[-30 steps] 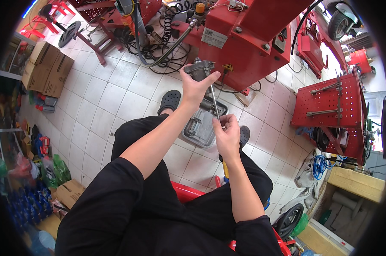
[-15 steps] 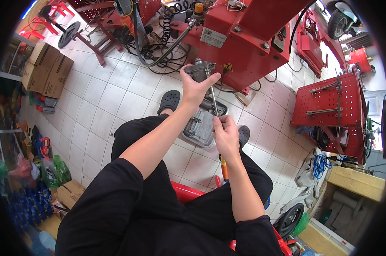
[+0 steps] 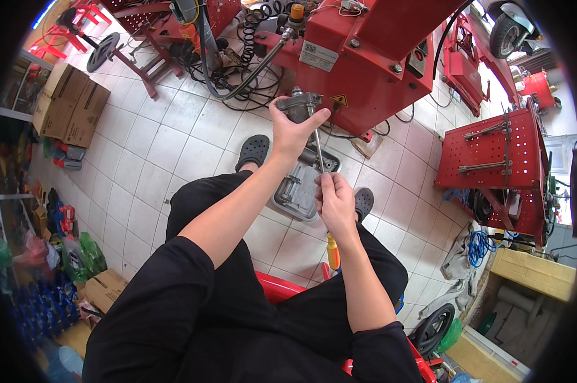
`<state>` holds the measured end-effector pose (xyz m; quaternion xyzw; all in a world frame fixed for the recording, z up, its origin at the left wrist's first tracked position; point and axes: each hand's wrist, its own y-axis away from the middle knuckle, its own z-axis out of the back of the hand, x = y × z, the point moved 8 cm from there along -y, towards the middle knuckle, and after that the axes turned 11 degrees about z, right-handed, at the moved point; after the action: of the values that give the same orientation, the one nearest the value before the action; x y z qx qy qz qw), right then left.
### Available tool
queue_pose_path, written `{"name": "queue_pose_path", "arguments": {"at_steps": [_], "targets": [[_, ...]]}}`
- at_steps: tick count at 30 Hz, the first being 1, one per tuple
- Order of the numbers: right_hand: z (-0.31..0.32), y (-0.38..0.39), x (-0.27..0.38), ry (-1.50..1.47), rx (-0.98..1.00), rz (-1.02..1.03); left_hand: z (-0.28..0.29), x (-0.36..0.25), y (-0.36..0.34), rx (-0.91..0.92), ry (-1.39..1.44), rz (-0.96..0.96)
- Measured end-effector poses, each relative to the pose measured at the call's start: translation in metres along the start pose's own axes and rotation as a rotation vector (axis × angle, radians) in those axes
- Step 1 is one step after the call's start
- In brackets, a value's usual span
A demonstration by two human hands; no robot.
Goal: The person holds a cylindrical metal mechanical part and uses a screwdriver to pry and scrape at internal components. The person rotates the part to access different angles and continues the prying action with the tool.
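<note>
Pinching a screwdriver [image 3: 333,254] by its shaft, the right hand [image 3: 336,201] sits slightly nearer the metal part [image 3: 296,110] than a second ago, and more of the yellow handle shows beside the wrist. Closed around that part, the left hand [image 3: 291,131] holds it up beyond the tray [image 3: 290,210]. It looks dull grey, rounded and knobbed. Counted: one screwdriver, one held part, one tray, two dark shoes [image 3: 254,152].

White tiled floor [image 3: 151,143] carrying a grey tray [image 3: 295,213] and black cables [image 3: 202,73]
</note>
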<state>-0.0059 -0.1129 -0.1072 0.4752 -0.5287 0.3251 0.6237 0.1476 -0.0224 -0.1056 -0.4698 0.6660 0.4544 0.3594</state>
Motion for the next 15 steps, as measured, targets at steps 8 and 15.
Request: {"name": "queue_pose_path", "arguments": {"at_steps": [8, 15], "targets": [[-0.001, 0.000, 0.007, 0.053, -0.022, 0.089, -0.001, 0.004, 0.000, 0.002, -0.013, 0.008], [-0.006, 0.003, 0.005, -0.178, 0.009, -0.071, 0.001, 0.005, -0.002, 0.001, -0.065, -0.040]]}}
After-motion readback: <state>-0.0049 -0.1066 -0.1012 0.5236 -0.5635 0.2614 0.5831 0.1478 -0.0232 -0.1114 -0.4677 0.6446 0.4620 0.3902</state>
